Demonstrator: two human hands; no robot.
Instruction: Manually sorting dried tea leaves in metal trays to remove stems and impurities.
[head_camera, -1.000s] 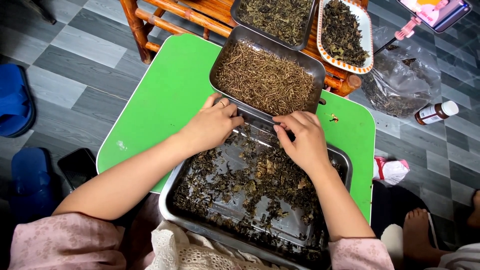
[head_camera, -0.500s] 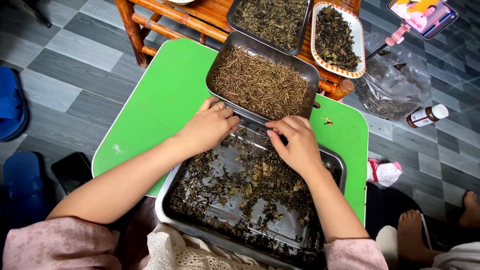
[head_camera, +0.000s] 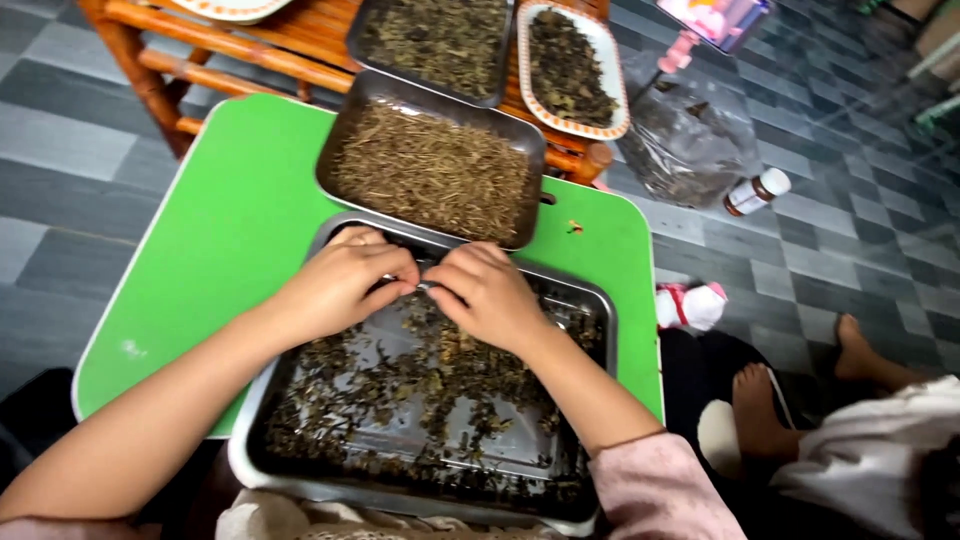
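Hands together over steel tray (head_camera: 590, 300) of dried leaves (head_camera: 440, 375), left hand (head_camera: 345, 280) and right hand (head_camera: 485, 292) pinching, grasp unclear

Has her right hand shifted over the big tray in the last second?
Yes. The right hand has drawn back from the stem tray's near rim and now meets the left hand over the big tray.

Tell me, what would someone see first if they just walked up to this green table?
Probably the bright green table itself, and on it the big metal tray of dark dried leaves nearest the person. The left hand and right hand meet over its far end, fingertips close together as if pinching something small. Just beyond them sits a smaller tray of thin brown stems.
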